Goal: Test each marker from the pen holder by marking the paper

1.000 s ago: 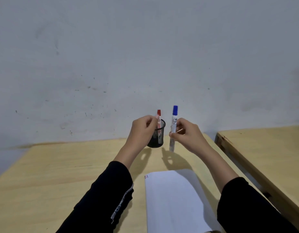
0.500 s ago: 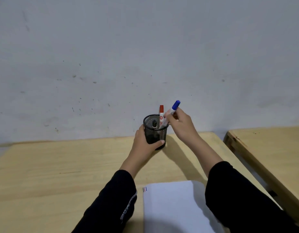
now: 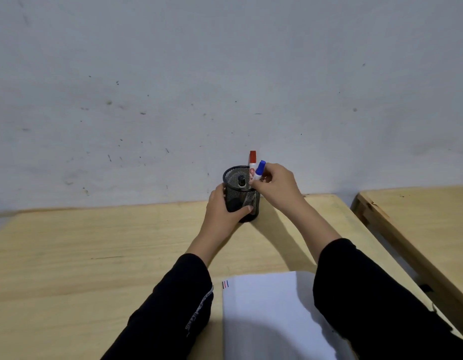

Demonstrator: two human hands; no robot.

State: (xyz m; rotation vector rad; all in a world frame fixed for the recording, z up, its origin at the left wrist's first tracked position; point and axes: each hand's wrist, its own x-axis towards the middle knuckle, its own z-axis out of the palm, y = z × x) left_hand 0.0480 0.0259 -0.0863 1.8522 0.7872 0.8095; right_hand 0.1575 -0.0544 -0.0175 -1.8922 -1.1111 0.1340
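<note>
Left hand (image 3: 222, 209) wrapped around the black mesh pen holder (image 3: 241, 193), thumb across its near side, at the far edge of the wooden table (image 3: 95, 255) by the wall (image 3: 225, 74). Right hand (image 3: 276, 188) pinched shut on the blue-capped marker (image 3: 259, 170), tilted, lower end inside the holder at its right rim. Red-capped marker (image 3: 252, 160) upright in the holder just behind; a black-capped marker (image 3: 241, 181) lower inside. White paper (image 3: 266, 315) near, between the black sleeves, three short marks (image 3: 225, 284) at its far-left corner. Second table (image 3: 420, 216) off right.
</note>
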